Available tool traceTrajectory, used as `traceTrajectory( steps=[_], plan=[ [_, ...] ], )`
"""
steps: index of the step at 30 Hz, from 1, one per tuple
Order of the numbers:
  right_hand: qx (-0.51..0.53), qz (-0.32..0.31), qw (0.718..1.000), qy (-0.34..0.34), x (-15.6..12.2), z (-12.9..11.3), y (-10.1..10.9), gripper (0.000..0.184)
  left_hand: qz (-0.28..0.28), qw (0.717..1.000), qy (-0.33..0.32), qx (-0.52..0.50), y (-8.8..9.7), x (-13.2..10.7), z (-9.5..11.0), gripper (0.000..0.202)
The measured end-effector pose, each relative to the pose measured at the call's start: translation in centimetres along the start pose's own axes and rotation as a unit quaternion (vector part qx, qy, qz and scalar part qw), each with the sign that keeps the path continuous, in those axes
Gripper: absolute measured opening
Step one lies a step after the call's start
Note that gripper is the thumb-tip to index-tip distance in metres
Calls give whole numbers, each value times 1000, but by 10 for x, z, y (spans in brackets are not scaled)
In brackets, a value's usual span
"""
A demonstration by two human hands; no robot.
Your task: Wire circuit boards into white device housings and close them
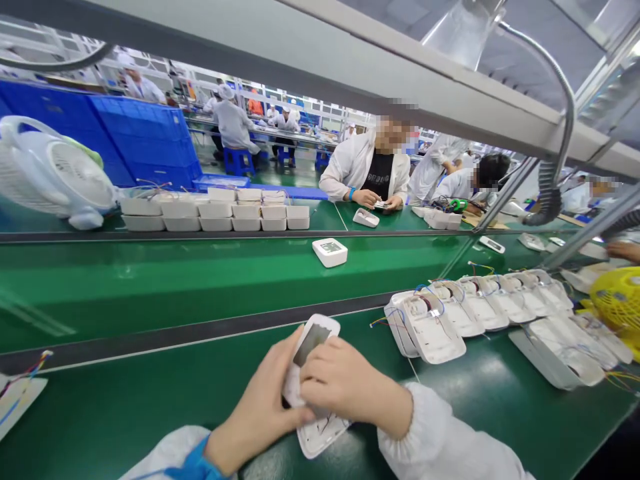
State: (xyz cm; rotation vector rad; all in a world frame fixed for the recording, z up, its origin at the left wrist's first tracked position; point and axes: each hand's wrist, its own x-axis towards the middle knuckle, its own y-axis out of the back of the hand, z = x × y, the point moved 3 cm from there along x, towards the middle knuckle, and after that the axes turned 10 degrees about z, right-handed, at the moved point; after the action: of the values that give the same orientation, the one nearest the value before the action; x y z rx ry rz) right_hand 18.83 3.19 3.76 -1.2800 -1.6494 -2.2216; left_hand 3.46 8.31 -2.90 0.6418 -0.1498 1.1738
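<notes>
Both my hands grip one white plastic device housing [317, 333] with a dark screen window, held upright over the green bench near the front edge. My left hand [260, 407] wraps its left side, fingers curled round it. My right hand [345, 387] closes over its front and right side. A second white shell part [320, 435] with thin wires shows just below my hands. Just right of my hands, a row of several open white housings [435, 327] with coloured wires lies overlapping on the bench.
A green conveyor belt [175, 280] runs across, carrying one white device [329, 252]. Beyond it sit stacked white housings [215, 212], a white fan [55, 173] and seated people in white coats. A yellow fan [620, 300] is at the right. A lamp arm [555, 160] hangs overhead.
</notes>
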Motion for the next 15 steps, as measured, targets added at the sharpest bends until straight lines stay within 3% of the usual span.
traceTrajectory(
  steps=[2,4,7,8,11,13,15],
  plan=[
    [-2,-37,999,30,0,0,-2,16,-35,999,14,32,-9,-6,4,103],
    [22,-4,1000,-1,-2,9,3,7,-24,999,28,34,-11,-9,7,88],
    [81,104,979,-155,-11,35,9,31,-7,1000,14,-21,-8,-13,12,76],
    [101,110,963,-224,-16,43,7,34,-4,999,4,-45,-7,-16,13,75],
    [138,-6,905,-403,-30,57,-16,12,-6,994,-12,-110,-7,-25,16,79],
    [102,-84,885,-447,-33,54,-27,3,-14,989,-8,-145,-10,-31,15,81],
    [32,-102,894,-435,-29,47,-26,4,-18,981,18,-193,-13,-35,13,77]
  ],
)
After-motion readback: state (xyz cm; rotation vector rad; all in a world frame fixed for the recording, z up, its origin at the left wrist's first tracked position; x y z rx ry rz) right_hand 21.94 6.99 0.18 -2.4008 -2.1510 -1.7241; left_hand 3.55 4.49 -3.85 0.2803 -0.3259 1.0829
